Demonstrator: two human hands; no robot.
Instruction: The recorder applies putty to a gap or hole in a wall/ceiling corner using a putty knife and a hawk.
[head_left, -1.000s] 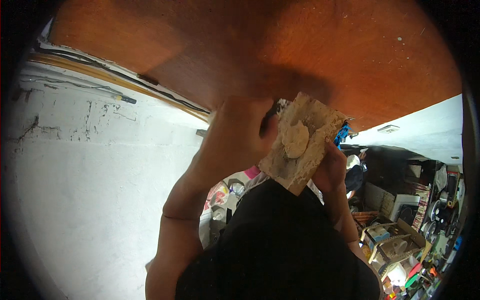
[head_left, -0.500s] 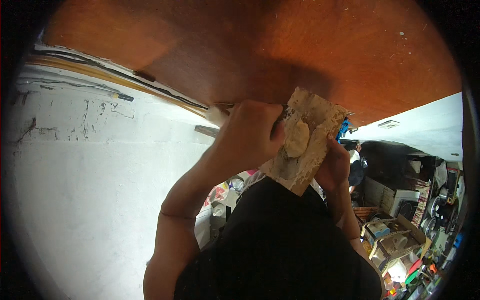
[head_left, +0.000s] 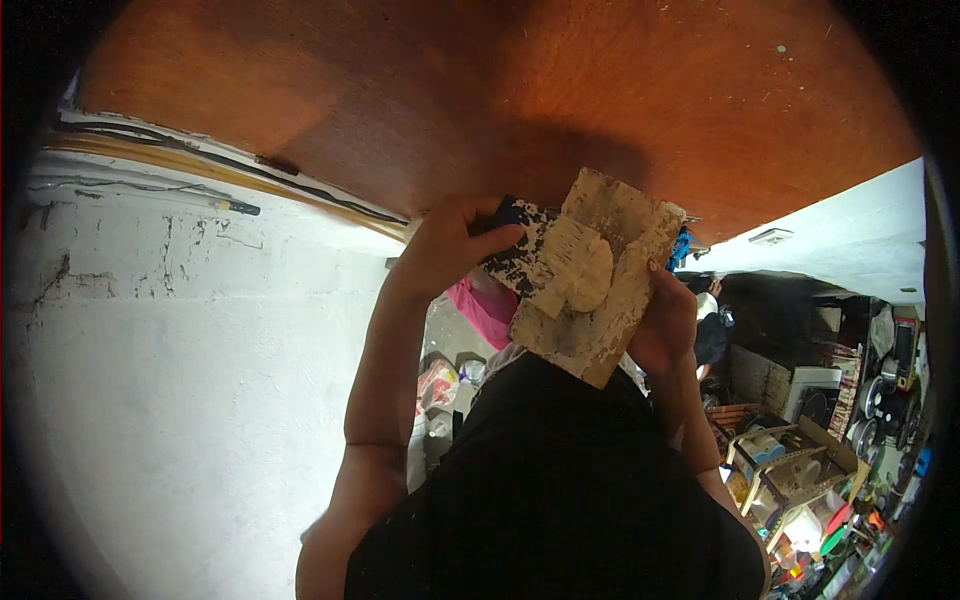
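Fingers and thumb of my left hand (head_left: 445,240) are closed on a dark flat spreader (head_left: 517,220), caked with pale putty. The spreader's coated edge lies against a lump of beige putty (head_left: 588,277) on a rectangular, crusted board (head_left: 615,200). My right hand (head_left: 665,325) grips that board by its right side, its fingers partly hidden behind it. Both forearms come up beside my black-clothed torso.
A brown wooden panel (head_left: 700,100) spans overhead, with cables (head_left: 200,150) along its white-edged border. A white wall (head_left: 180,400) is at left. At right are another person (head_left: 712,335), a shelf rack (head_left: 790,480) and piled household items. A pink item (head_left: 480,310) lies below the board.
My left hand has shifted left and turned, bringing the putty-covered spreader into plain view against the lump. A larger part of the pink item shows beneath it.
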